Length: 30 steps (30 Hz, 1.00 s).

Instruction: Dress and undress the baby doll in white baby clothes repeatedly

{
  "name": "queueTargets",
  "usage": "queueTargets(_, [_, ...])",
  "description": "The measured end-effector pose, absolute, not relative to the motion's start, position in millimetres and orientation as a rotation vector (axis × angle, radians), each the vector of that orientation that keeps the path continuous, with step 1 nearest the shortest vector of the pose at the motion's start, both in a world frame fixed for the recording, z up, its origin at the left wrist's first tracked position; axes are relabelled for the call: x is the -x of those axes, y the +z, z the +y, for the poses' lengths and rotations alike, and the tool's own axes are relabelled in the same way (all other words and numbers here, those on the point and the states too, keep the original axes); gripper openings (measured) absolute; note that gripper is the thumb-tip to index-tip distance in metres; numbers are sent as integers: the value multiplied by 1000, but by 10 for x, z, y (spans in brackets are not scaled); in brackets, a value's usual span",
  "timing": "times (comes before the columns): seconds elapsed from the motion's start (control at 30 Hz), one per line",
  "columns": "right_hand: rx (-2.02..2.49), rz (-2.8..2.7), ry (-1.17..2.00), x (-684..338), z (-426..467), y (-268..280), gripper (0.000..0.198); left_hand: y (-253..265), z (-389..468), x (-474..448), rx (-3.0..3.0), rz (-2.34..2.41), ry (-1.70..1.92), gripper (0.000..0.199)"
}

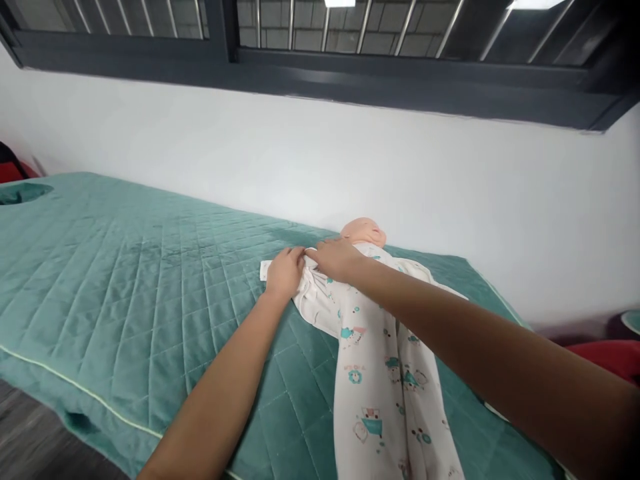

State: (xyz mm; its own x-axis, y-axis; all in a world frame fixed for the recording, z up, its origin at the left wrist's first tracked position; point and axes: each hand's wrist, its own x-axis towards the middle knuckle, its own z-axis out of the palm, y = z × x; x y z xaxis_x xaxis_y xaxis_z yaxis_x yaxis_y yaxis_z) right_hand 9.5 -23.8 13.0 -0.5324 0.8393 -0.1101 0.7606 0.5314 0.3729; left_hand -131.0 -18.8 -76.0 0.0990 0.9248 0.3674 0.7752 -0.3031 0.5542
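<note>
A baby doll lies on its back, its bare head (364, 231) near the wall. White baby clothes (367, 373) with small teal and pink prints cover its body, the long legs stretching toward me. My left hand (286, 272) is closed around the sleeve on the doll's left-hand side of the picture, and the cuff (264, 270) sticks out past it. Close beside it, my right hand (334, 259) grips the same sleeve (314, 290) nearer the shoulder, fingers bent. The fabric between the hands is bunched. Any doll hand inside the sleeve is hidden.
Beneath the doll is a bed with a green quilted cover (125, 287), with a hole (25, 193) at its far left end. A white wall (200, 147) and a dark window frame (350, 77) run behind it. Red items (607, 357) show at the right edge.
</note>
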Motion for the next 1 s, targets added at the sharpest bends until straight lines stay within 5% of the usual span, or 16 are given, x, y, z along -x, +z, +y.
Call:
queueTargets(0.53, [-1510, 2532, 452, -530, -380, 483, 37, -799, -303, 1363, -2107, 1765, 999, 37])
queueTargets(0.87, [-1533, 2686, 269, -285, -348, 194, 36, -685, -367, 1356, -2279, 2100, 783, 25])
queueTargets(1.0, [-1879, 2913, 63, -725, -482, 242, 38, -688, -399, 1334, -2357, 2088, 826, 31])
